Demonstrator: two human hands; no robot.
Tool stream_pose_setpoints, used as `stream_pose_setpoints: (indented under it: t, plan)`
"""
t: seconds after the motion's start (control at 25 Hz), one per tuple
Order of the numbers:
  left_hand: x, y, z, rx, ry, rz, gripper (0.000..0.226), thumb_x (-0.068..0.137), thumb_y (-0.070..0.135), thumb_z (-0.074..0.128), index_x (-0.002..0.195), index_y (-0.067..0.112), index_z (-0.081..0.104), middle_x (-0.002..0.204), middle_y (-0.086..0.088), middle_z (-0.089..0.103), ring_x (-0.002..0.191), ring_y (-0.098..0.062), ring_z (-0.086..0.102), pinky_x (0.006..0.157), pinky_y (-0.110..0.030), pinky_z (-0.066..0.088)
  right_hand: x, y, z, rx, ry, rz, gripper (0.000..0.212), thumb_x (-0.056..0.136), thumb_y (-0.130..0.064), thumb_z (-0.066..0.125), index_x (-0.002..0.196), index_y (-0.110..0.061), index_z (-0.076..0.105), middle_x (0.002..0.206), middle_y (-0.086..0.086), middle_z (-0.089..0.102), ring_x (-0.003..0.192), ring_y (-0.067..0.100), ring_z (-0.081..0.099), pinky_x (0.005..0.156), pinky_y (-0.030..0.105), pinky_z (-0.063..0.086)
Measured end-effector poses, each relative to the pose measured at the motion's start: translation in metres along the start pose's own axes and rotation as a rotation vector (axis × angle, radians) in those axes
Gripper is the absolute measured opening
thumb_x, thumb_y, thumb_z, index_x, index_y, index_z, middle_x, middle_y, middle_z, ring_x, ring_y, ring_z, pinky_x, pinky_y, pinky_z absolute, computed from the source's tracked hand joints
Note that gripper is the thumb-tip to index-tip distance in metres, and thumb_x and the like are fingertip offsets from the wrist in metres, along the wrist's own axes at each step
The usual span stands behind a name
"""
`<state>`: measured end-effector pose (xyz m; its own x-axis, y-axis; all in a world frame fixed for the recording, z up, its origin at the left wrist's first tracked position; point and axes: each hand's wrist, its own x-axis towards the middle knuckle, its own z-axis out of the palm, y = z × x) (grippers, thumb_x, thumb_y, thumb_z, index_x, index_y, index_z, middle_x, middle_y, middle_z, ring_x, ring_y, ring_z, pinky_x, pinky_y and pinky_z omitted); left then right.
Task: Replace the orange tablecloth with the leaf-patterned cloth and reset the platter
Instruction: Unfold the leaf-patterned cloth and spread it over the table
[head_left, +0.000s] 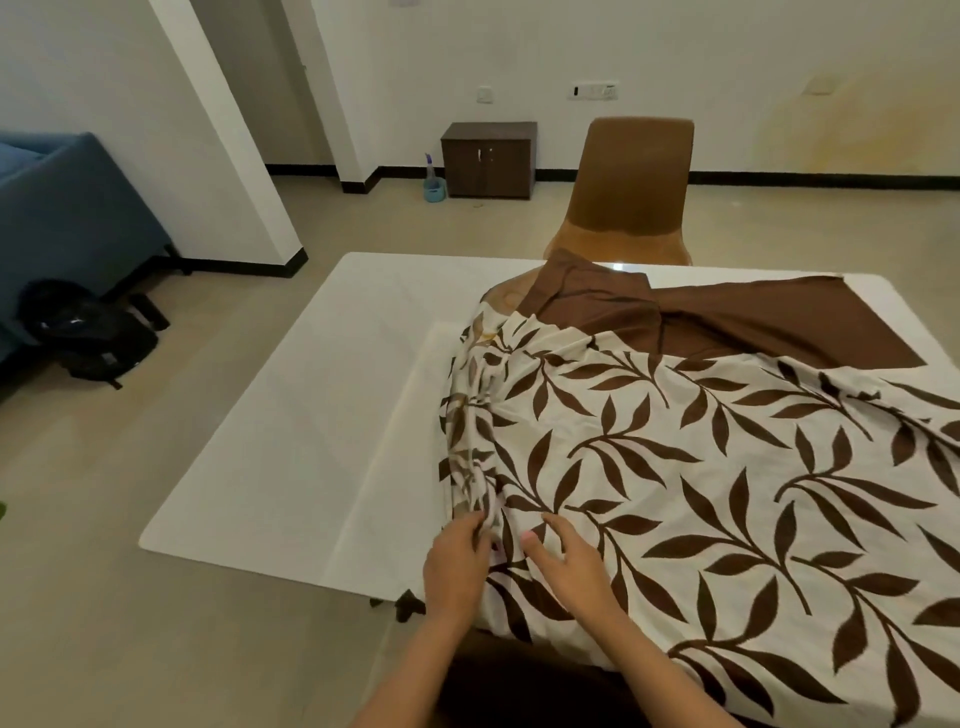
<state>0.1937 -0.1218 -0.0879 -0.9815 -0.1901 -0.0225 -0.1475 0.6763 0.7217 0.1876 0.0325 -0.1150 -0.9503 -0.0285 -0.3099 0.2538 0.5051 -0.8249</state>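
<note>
fingers (480, 519) of the left hand (457, 564) pinch the bunched edge of the leaf-patterned cloth (701, 467) at the near side of the desk (311, 415). the right hand (569, 569) rests just beside, fingers straight and apart on the fabric. the gathered fold runs away from both hands toward the chair (634, 176), with bare desk to its left, likely the way to spread. the orange tablecloth (753, 322) lies crumpled at the far edge.
</note>
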Motion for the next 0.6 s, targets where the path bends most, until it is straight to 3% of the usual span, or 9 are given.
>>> stream_pose_setpoints:
  t: [0.08, 0.16, 0.2, 0.28, 0.36, 0.48, 0.6]
  plan:
    - [-0.003, 0.011, 0.004, -0.080, -0.046, 0.101, 0.012, 0.097, 0.028, 0.054, 0.098, 0.031, 0.066, 0.082, 0.015, 0.064, 0.076, -0.001, 0.061, 0.068, -0.014, 0.048, 0.007, -0.027, 0.001, 0.094, -0.034, -0.011, 0.070, 0.079, -0.073, 0.047, 0.130, -0.026, 0.055, 0.123, -0.011, 0.062, 0.113, 0.004, 0.057, 0.084, 0.010, 0.045]
    - [0.005, 0.018, -0.001, -0.232, -0.053, 0.085, 0.013, 0.098, 0.024, 0.052, 0.092, 0.028, 0.063, 0.079, 0.011, 0.064, 0.074, -0.001, 0.061, 0.067, -0.018, 0.049, 0.012, -0.044, 0.004, 0.153, -0.013, -0.019, 0.058, 0.077, -0.073, 0.046, 0.118, -0.033, 0.058, 0.112, -0.015, 0.064, 0.109, 0.005, 0.060, 0.076, 0.005, 0.045]
    - [0.014, 0.019, -0.008, -0.288, -0.023, 0.033, 0.014, 0.098, 0.021, 0.051, 0.089, 0.025, 0.061, 0.078, 0.009, 0.063, 0.073, -0.002, 0.060, 0.066, -0.021, 0.048, 0.010, -0.047, 0.006, 0.160, 0.007, -0.042, 0.058, 0.077, -0.072, 0.046, 0.120, -0.034, 0.056, 0.116, -0.016, 0.062, 0.113, 0.006, 0.058, 0.081, 0.007, 0.046]
    - [0.043, 0.015, -0.036, -0.310, 0.091, -0.067, 0.014, 0.099, 0.019, 0.048, 0.092, 0.019, 0.060, 0.083, 0.006, 0.062, 0.077, -0.006, 0.058, 0.067, -0.018, 0.046, 0.004, -0.043, 0.014, 0.091, 0.037, -0.110, 0.071, 0.083, -0.071, 0.046, 0.138, -0.028, 0.044, 0.137, -0.014, 0.049, 0.128, 0.007, 0.046, 0.103, 0.022, 0.043]
    - [0.079, 0.002, -0.081, -0.258, 0.222, -0.086, 0.016, 0.098, 0.017, 0.048, 0.101, 0.012, 0.063, 0.091, -0.001, 0.065, 0.085, -0.017, 0.058, 0.066, -0.016, 0.041, 0.001, -0.034, 0.018, -0.076, 0.044, -0.157, 0.083, 0.084, -0.074, 0.040, 0.150, -0.025, 0.027, 0.152, -0.012, 0.029, 0.142, 0.008, 0.025, 0.117, 0.035, 0.028]
    - [0.126, -0.025, -0.162, -0.147, 0.423, -0.070, 0.020, 0.097, 0.016, 0.049, 0.102, 0.003, 0.064, 0.098, -0.019, 0.067, 0.090, -0.028, 0.059, 0.075, -0.032, 0.041, 0.005, -0.021, 0.018, -0.332, 0.087, -0.214, 0.090, 0.083, -0.080, 0.024, 0.153, -0.024, 0.020, 0.161, -0.005, 0.014, 0.147, 0.007, 0.005, 0.122, 0.035, 0.006]
    - [0.158, -0.071, -0.242, -0.017, 0.642, -0.152, 0.023, 0.097, 0.015, 0.045, 0.102, -0.003, 0.060, 0.098, -0.029, 0.062, 0.093, -0.040, 0.058, 0.078, -0.041, 0.040, 0.015, -0.010, 0.011, -0.506, 0.152, -0.219, 0.091, 0.082, -0.082, 0.014, 0.152, -0.024, 0.023, 0.161, -0.003, 0.016, 0.148, 0.008, 0.003, 0.122, 0.038, -0.001]
